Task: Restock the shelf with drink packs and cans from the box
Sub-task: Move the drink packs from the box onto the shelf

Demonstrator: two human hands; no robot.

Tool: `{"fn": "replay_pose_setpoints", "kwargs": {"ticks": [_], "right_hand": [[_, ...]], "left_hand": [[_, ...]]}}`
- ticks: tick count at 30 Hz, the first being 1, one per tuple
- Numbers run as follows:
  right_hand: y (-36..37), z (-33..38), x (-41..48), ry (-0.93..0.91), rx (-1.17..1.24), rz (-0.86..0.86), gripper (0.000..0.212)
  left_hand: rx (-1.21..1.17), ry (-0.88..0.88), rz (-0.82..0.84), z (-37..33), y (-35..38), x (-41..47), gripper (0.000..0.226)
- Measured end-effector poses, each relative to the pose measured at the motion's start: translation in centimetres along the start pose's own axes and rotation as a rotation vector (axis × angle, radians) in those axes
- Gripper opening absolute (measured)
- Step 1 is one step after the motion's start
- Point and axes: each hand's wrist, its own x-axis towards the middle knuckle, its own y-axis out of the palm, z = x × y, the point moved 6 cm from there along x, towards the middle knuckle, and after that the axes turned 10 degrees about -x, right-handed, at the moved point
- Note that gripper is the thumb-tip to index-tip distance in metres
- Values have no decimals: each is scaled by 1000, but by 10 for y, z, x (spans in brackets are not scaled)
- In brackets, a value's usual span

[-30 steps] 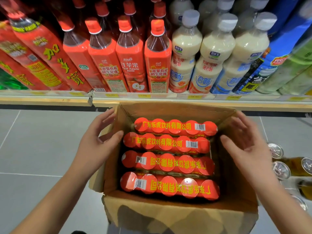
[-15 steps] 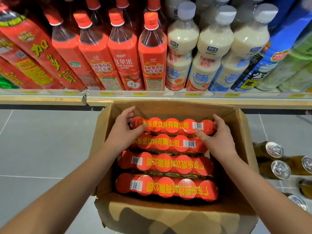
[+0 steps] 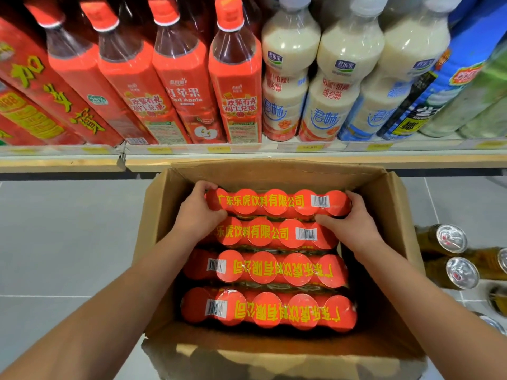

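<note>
Both hands, half a second ago just touching far pack (image 3: 277,202), now clamp its ends. Box (image 3: 395,215) on floor below shelf (image 3: 274,160), four packs inside. Left hand (image 3: 196,215) grips left end, right hand (image 3: 349,220) right end.

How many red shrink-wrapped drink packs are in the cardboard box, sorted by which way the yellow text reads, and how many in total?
Packs in the cardboard box:
Text reading upright: 2, the farthest pack, gripped at its ends by the left hand and right hand, and the second pack
Text upside down: 2, the third pack and the nearest pack
Total: 4
</note>
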Motion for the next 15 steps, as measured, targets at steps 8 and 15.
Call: {"fn": "replay_pose_setpoints", "kwargs": {"ticks": [8, 15], "right_hand": [[-5, 4, 1, 28, 67, -102, 72], [-8, 6, -6, -21, 82, -101, 68]], "left_hand": [[24, 52, -37, -3, -3, -7, 60], [50, 88, -68, -6, -5, -14, 61]]}}
